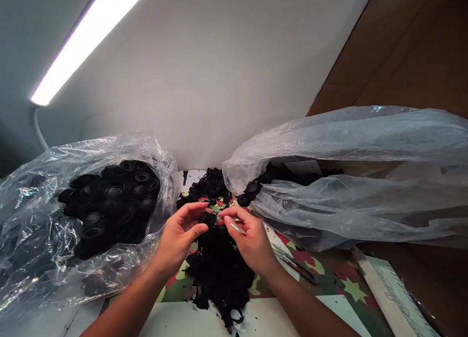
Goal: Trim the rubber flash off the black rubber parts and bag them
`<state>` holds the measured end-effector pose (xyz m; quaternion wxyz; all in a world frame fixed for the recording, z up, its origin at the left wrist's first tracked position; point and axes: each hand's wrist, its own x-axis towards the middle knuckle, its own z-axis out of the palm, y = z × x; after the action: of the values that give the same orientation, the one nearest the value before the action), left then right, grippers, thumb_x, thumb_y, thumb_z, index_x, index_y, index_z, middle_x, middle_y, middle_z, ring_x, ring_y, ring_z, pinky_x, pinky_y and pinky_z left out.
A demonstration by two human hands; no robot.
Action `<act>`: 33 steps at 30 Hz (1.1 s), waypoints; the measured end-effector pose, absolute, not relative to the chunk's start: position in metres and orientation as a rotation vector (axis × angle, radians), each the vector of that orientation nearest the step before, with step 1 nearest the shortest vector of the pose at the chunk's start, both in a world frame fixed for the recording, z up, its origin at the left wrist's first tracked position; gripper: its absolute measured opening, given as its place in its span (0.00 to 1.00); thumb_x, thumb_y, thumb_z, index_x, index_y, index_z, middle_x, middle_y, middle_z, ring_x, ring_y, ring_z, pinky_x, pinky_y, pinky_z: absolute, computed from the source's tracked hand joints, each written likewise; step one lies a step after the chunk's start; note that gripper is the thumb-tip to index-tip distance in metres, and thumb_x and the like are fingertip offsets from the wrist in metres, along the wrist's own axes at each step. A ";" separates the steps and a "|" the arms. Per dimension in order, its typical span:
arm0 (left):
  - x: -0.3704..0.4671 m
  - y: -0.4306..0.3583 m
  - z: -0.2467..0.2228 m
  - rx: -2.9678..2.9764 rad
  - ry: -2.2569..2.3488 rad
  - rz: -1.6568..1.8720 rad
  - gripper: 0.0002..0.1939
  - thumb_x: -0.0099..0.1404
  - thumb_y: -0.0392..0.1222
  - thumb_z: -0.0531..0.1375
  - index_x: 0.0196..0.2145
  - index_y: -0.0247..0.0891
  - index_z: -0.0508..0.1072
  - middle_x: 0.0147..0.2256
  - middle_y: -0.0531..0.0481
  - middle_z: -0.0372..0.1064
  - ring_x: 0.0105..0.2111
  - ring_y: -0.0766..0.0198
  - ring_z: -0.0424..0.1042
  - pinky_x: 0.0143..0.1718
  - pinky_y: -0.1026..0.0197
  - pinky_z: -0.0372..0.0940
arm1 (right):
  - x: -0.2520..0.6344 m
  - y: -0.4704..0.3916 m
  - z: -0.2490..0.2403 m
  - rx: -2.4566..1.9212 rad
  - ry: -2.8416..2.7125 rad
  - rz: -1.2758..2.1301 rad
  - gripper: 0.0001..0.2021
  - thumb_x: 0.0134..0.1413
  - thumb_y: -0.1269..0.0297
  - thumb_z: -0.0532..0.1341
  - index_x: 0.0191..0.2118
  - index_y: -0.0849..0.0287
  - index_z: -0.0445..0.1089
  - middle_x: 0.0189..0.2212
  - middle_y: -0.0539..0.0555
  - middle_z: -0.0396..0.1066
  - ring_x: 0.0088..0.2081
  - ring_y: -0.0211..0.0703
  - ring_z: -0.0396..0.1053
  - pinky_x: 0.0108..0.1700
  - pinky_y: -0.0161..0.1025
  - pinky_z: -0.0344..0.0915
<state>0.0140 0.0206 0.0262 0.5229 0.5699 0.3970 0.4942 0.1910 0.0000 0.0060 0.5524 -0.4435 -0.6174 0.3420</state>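
Observation:
My left hand [185,227] is closed around a small black ribbed rubber boot [208,218], with thumb and fingers curled about its side. The boot is partly hidden by the fingers. Close to its right side, my right hand [246,234] has its fingers pinched together. A slim pale, shiny thing [237,228] shows at these fingers; its kind is too small to make out. Beneath both hands lies a heap of black rubber scraps [221,269] on a camouflage-patterned cloth with stars.
An open clear plastic bag [166,176] at left holds many black ribbed boots [109,205]. At right, another plastic bag [329,210] has black parts at its mouth. Tweezers [296,265] lie right of my right hand. A cardboard box [413,49] and a lit lamp [87,40] stand behind.

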 end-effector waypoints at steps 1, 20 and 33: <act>0.014 0.021 0.026 1.415 0.965 1.170 0.19 0.55 0.41 0.71 0.46 0.40 0.79 0.42 0.44 0.80 0.44 0.54 0.77 0.45 0.56 0.71 | 0.190 -0.001 0.007 -1.038 -1.458 0.835 0.10 0.62 0.58 0.58 0.38 0.57 0.74 0.30 0.51 0.77 0.29 0.40 0.74 0.30 0.35 0.70; 0.015 0.013 0.021 1.993 0.994 1.290 0.13 0.57 0.31 0.70 0.41 0.41 0.81 0.37 0.50 0.81 0.36 0.61 0.79 0.40 0.62 0.74 | 0.188 -0.008 0.014 -1.127 -1.606 0.576 0.07 0.54 0.66 0.60 0.26 0.57 0.72 0.22 0.47 0.72 0.23 0.36 0.65 0.29 0.33 0.60; 0.016 0.015 0.032 0.978 0.566 1.106 0.13 0.55 0.43 0.74 0.38 0.38 0.81 0.39 0.47 0.82 0.39 0.62 0.81 0.42 0.67 0.73 | 0.211 0.018 0.006 -1.199 -1.328 0.912 0.11 0.52 0.55 0.58 0.26 0.55 0.64 0.21 0.47 0.66 0.24 0.38 0.63 0.27 0.34 0.61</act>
<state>0.0165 0.0148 0.0324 0.7035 0.4397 0.2543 0.4970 0.2112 0.0183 0.0063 0.5370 -0.5038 -0.5579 0.3830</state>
